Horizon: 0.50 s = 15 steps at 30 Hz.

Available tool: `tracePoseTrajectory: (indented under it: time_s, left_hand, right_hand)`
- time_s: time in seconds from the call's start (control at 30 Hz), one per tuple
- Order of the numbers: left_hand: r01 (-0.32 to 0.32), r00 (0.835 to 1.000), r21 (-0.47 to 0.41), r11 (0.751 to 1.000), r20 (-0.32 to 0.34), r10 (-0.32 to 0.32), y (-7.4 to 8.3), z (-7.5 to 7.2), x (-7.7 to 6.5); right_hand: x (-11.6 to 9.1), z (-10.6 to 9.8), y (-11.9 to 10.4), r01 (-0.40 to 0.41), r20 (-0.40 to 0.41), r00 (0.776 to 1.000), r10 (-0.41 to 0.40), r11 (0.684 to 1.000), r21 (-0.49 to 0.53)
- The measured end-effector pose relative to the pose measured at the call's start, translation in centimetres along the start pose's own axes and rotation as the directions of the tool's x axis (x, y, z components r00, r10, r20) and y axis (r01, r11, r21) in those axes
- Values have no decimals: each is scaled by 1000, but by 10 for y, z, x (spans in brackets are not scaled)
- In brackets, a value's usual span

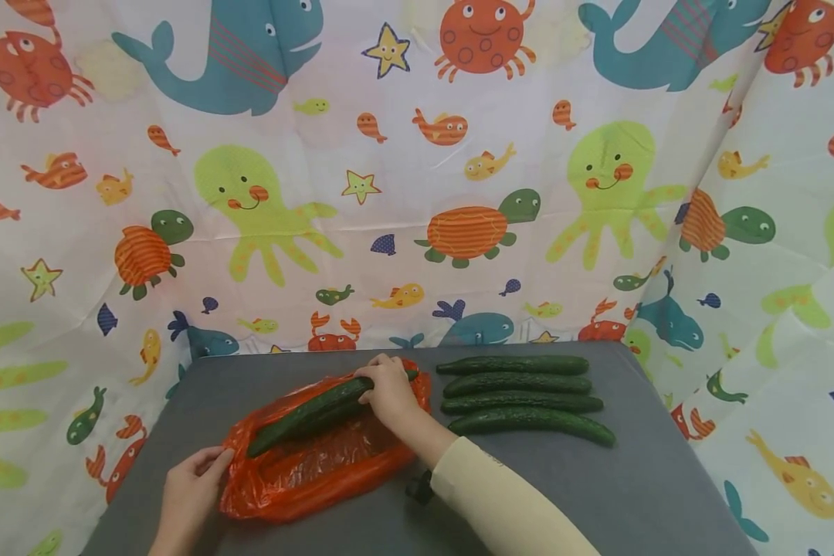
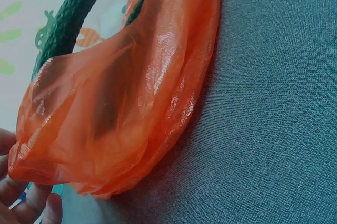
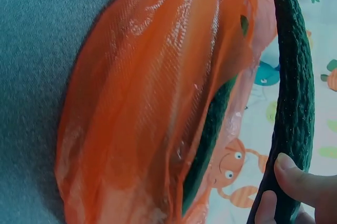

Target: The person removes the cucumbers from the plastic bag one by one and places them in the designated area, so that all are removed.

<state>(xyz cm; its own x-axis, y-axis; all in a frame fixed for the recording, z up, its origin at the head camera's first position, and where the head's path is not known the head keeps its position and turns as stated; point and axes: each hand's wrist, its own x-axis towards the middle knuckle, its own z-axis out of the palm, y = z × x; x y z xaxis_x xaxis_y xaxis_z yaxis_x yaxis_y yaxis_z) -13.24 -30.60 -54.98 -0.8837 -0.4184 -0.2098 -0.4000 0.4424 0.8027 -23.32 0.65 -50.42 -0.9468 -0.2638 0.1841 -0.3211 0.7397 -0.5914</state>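
My right hand (image 1: 391, 391) grips a long dark-green cucumber (image 3: 295, 77) near one end, thumb along its side, above the mouth of an orange plastic bag (image 1: 299, 494). Inside the bag lies another cucumber (image 3: 210, 134), partly hidden by the film. The held cucumber slants across the bag, its near end by the bag's left rim. With thumb and fingers, my left hand (image 1: 193, 483) pinches that left edge. In the left wrist view, its fingers (image 2: 37, 203) show at the bag's corner, and the cucumber's lower end shows through the thin plastic.
Several cucumbers (image 1: 528, 401) lie side by side on the grey table (image 1: 639, 494), right of the bag. A small black object (image 1: 420, 488) shows under the right forearm. Behind and at both sides hangs a curtain (image 1: 389, 270) printed with sea animals.
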Motion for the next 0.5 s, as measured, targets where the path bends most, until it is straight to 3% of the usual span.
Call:
tracePoseTrajectory:
  time_s: [0.5]
  left_hand:
    - [-5, 1000, 17, 1000, -23, 5, 0, -2, 0]
  right_hand:
    - [-5, -23, 6, 11, -42, 999, -7, 996, 90]
